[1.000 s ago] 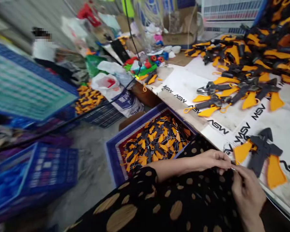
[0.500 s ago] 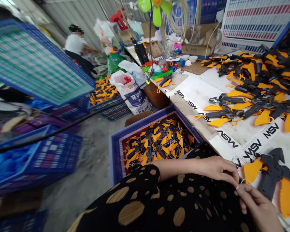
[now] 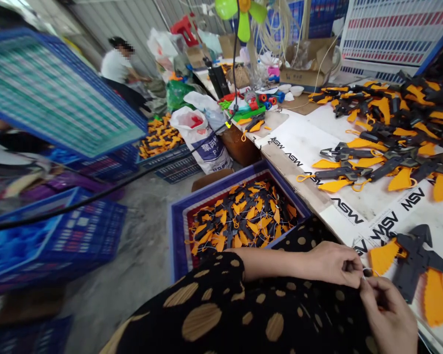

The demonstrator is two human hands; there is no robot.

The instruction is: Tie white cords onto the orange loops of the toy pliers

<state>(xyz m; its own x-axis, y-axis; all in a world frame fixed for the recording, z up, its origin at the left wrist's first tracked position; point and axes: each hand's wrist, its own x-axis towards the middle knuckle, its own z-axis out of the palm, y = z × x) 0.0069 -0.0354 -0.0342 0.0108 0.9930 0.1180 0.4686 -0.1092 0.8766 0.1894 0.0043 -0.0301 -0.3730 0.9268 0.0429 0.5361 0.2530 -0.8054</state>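
My left hand (image 3: 337, 264) is closed in a pinch at the table's front edge, on a thin white string (image 3: 369, 271). Close against it at the lower right, my right hand (image 3: 389, 307) is also pinched on the string, fingertips nearly touching those of the left. Just beyond my hands, a black and orange tool (image 3: 411, 265) lies on the table (image 3: 319, 132), beside the string. Further back rest several more such tools (image 3: 339, 179), some with orange loops. What lies inside my right palm is mostly hidden.
A purple crate (image 3: 177, 236) full of black and orange tools stands left of the table. Blue crates (image 3: 92, 236) are at the left, near a white sack (image 3: 210, 147). A black cable (image 3: 107, 194) crosses the view. A person (image 3: 115, 66) bends at the back left.
My right hand has shifted slightly left, and my left hand's fingers have curled more tightly. The string remains between them. The view has shifted slightly.
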